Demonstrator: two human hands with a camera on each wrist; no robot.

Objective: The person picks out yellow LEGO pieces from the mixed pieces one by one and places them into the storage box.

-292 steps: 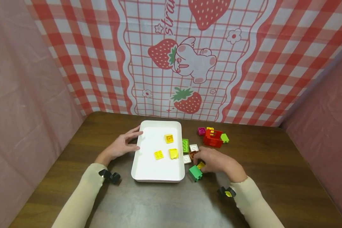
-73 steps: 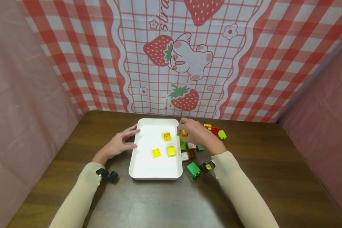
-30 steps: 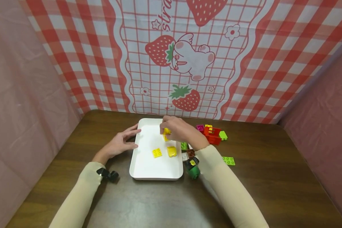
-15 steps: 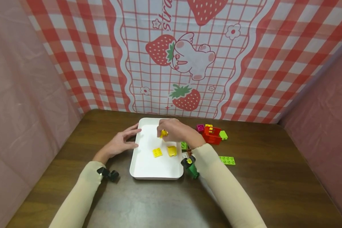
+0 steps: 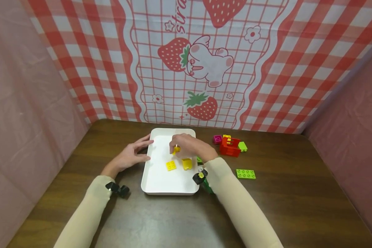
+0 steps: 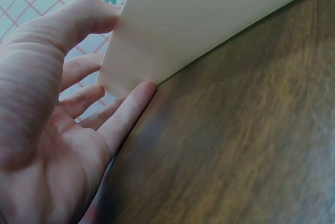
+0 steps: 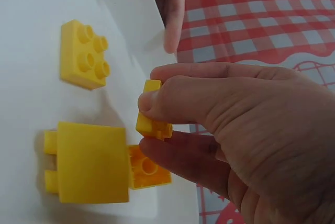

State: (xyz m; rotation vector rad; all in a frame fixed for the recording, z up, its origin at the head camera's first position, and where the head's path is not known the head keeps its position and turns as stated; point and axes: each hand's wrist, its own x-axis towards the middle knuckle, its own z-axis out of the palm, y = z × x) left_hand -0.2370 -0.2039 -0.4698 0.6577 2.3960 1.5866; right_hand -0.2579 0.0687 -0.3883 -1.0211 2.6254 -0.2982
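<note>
My right hand (image 5: pixel 190 144) is over the white tray (image 5: pixel 170 186), pinching a small yellow toy brick (image 7: pixel 145 123) between thumb and fingers. Below it in the right wrist view, an upturned yellow brick (image 7: pixel 152 167) shows its hollow underside, partly behind a larger yellow block (image 7: pixel 93 162). A flat yellow four-stud brick (image 7: pixel 84 56) lies studs up, left of the block in the head view. My left hand (image 5: pixel 127 156) rests at the tray's left side, thumb and fingertips touching its rim and wall in the left wrist view.
Right of the tray sit a red open-framed piece (image 5: pixel 230 148), a magenta brick (image 5: pixel 217 139), a yellow piece (image 5: pixel 227 137) and a lime brick (image 5: pixel 243 146). A lime eight-stud brick (image 5: pixel 246 174) lies nearer. My right wrist partly covers a green block (image 5: pixel 208 187). Checked cloth (image 5: pixel 105 69) hangs behind.
My right hand has brought the yellow brick from the pile, over the tray's right rim, and further left and nearer above the tray. My left hand stays at the tray's side.
</note>
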